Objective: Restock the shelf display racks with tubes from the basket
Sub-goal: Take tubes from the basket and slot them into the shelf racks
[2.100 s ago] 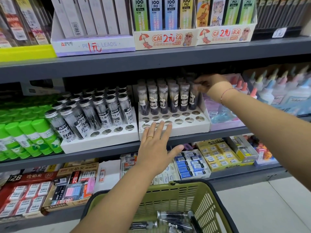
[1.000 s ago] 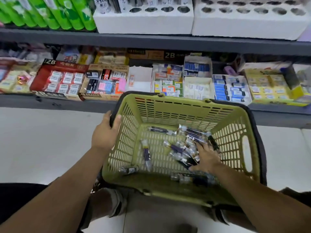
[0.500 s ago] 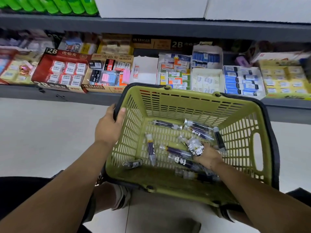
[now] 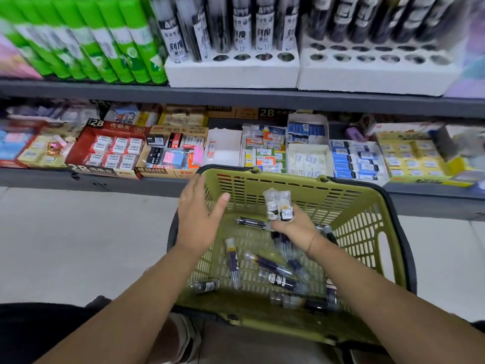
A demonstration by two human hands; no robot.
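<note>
There's the right hand (image 4: 294, 229) above the basket (image 4: 288, 179), fingers wrapped round two tubes (image 4: 278, 206)!
The left hand (image 4: 200, 216) hovers flat and spread at the left rim; contact unclear. The loose tubes (image 4: 273, 269) on the basket floor are blurred, so no counting them. On the white racks (image 4: 231, 72) above, stocked tubes are cut off at the top edge.

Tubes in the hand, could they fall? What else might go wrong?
The right hand pinches two tubes at once, so one might drop into the basket. The left hand is open, not gripping the basket, which seems to rest on the knees; it could tip. The rack holds standing tubes behind its empty holes; a careless push may knock them.
</note>
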